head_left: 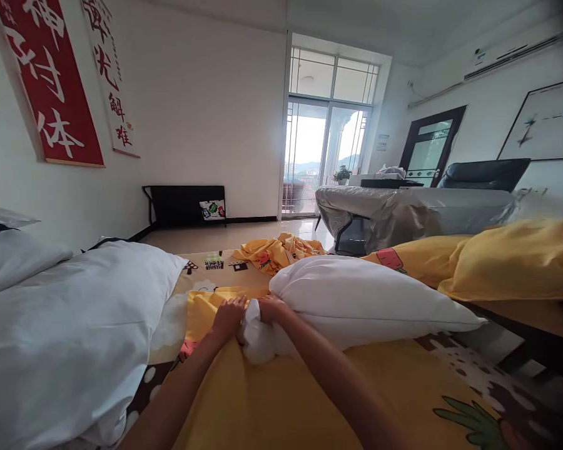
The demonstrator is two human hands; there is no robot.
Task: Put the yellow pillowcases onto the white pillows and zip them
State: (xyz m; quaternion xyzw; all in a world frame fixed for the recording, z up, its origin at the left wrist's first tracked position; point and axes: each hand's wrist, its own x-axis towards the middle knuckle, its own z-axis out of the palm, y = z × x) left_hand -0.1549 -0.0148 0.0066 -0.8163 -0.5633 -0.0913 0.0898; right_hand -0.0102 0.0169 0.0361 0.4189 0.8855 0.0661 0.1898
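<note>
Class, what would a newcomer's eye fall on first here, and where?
Probably the white pillow, lying right of centre on the yellow cloth, with the left hand and right hand close together at its left end. Then the red scroll hanging at upper left, and the bright glass door at the back.

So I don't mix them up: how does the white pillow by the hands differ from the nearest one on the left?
The handled pillow lies over yellow cloth; the left pillow lies beside that cloth. The handled pillow's left end looks bunched between left hand and right hand; neither hand touches the left pillow. Both are plain white.
</note>
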